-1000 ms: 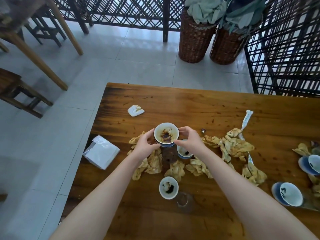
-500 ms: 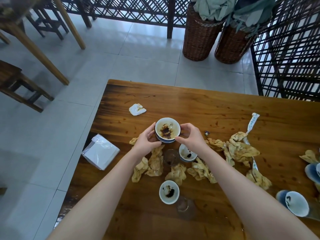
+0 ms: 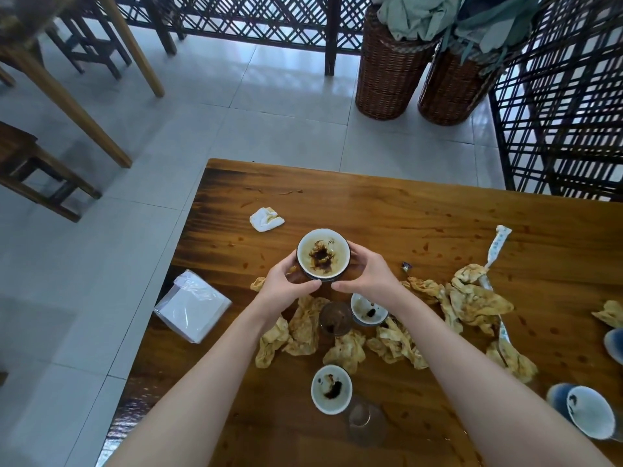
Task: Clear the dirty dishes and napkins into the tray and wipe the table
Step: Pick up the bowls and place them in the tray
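Cradling the dirty bowl (image 3: 323, 259) w/ left hand (image 3: 290, 281) & right hand (image 3: 369, 278), fingers curled round its sides, it seems lifted over the table (image 3: 438, 214). No tray in view. Tilt it & the brown dregs slop out. Wrists hang near the glass cup (image 3: 335, 319) and could knock it.

Your left forearm (image 3: 209, 382) and right forearm (image 3: 472, 365) are bare along all their visible length; your left hand (image 3: 286, 286) and right hand (image 3: 369, 278) are bare too, slim-fingered.
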`<control>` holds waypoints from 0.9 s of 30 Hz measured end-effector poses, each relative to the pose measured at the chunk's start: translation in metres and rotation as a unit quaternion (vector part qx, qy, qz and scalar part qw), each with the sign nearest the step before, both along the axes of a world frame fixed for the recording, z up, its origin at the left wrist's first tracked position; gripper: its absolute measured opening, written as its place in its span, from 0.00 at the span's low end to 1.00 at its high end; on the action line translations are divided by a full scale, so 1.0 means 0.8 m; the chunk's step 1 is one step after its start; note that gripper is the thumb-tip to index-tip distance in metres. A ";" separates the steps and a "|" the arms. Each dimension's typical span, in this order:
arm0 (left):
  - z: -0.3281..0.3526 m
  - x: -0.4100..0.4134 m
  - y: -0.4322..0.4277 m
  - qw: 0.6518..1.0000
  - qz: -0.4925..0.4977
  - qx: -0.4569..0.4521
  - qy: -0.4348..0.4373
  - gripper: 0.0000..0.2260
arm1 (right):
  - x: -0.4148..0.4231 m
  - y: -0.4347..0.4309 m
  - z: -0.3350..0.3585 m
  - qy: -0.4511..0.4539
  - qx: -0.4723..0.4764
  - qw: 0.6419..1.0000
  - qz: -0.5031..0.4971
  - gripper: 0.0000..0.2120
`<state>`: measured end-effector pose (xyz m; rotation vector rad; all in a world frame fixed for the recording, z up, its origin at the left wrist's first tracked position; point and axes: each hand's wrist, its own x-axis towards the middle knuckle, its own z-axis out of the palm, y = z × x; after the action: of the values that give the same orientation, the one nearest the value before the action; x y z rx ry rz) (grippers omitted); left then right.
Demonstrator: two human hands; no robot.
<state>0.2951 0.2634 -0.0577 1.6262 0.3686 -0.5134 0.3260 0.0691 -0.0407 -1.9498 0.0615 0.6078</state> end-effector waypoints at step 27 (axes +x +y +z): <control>0.140 -0.124 -0.092 0.952 -0.164 -0.023 -0.257 0.35 | -0.224 -0.069 0.139 -0.154 0.103 0.943 -0.277 0.37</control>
<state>0.1961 0.1898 0.0543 1.7134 -0.3057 -0.3217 0.1465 0.0141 0.0705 -1.6926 0.3257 -0.0642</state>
